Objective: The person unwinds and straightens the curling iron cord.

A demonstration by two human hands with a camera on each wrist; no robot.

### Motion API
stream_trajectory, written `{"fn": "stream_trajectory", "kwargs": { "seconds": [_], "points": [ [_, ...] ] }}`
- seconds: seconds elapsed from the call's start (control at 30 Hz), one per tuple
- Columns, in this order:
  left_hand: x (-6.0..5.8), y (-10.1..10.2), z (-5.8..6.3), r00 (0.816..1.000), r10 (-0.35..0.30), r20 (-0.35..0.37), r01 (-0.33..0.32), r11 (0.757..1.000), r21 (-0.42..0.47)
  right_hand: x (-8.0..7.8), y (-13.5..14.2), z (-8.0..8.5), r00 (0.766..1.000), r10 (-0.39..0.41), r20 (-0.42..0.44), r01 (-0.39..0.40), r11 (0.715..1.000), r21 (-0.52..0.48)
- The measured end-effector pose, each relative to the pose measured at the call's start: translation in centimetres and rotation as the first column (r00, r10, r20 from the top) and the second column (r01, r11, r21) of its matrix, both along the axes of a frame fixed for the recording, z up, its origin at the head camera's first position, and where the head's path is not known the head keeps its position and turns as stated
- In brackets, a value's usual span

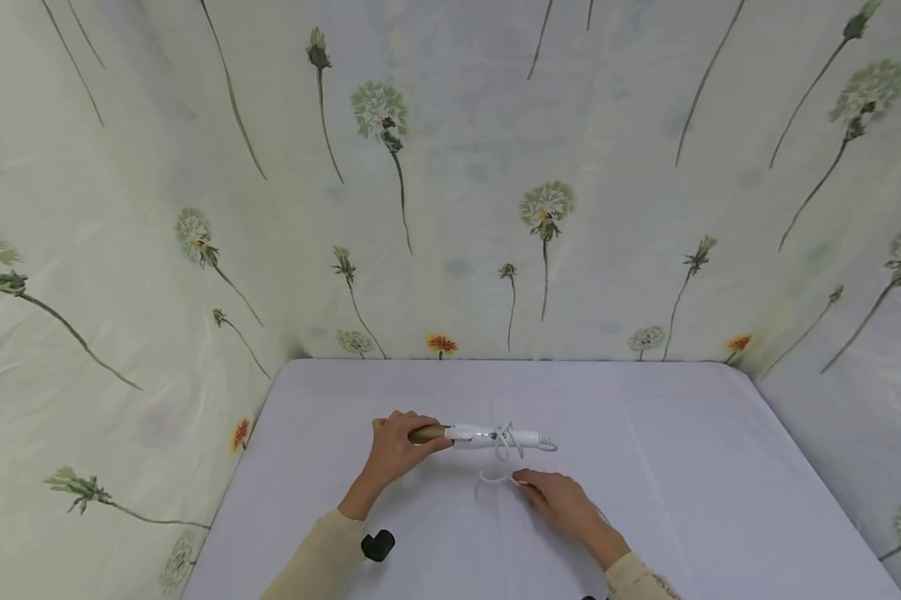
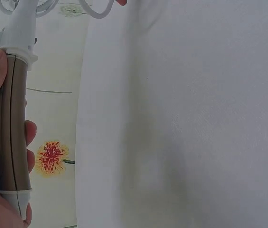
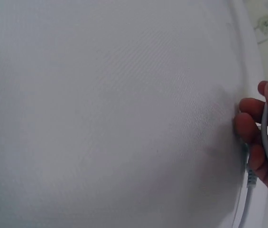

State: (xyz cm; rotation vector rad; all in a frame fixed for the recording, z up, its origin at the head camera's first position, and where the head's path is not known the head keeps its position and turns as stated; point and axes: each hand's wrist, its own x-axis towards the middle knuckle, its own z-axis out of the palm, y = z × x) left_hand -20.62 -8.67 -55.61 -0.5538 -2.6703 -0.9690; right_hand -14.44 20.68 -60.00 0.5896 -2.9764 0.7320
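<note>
My left hand (image 1: pixel 399 446) grips a curling iron (image 1: pixel 471 435) by its brown barrel (image 2: pixel 14 128), thumb along one side and fingertips curled round the other. The iron lies level across the head view, held over the table, with its white handle pointing right. Loops of white cord (image 1: pixel 507 442) wrap around that handle. Below and to the right, my right hand (image 1: pixel 561 502) pinches a free stretch of the cord (image 3: pixel 266 128) between thumb and fingers. A ribbed cord end (image 3: pixel 251 177) hangs beside the lower fingers in the right wrist view.
A white cloth covers the table (image 1: pixel 690 467). Flower-patterned curtains (image 1: pixel 465 183) hang behind it and along both sides. A small black piece (image 1: pixel 377 545) sits beside the left sleeve.
</note>
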Motion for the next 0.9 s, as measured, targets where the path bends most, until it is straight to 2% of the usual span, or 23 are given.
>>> {"fn": "stream_trajectory", "kwargs": {
  "seconds": [0.1,0.3,0.67,0.9],
  "points": [
    [0.0,0.0,0.0,1.0,0.01,0.0,-0.01,1.0,-0.01,0.2,-0.1,-0.2,1.0,-0.003,-0.01,0.003,1.0,-0.006],
    [0.0,0.1,0.0,0.999,0.033,-0.018,-0.034,0.999,-0.019,0.3,-0.3,-0.4,0.996,0.006,-0.083,-0.008,1.0,-0.025],
    [-0.1,0.3,-0.5,0.998,0.055,-0.027,-0.055,0.998,-0.027,0.8,-0.8,-0.2,0.999,-0.024,-0.042,0.024,1.0,-0.008],
    [-0.3,0.3,-0.3,0.998,0.057,-0.037,-0.058,0.998,-0.025,0.7,-1.1,-0.6,0.995,-0.034,-0.093,0.03,0.999,-0.046]
  ]
}}
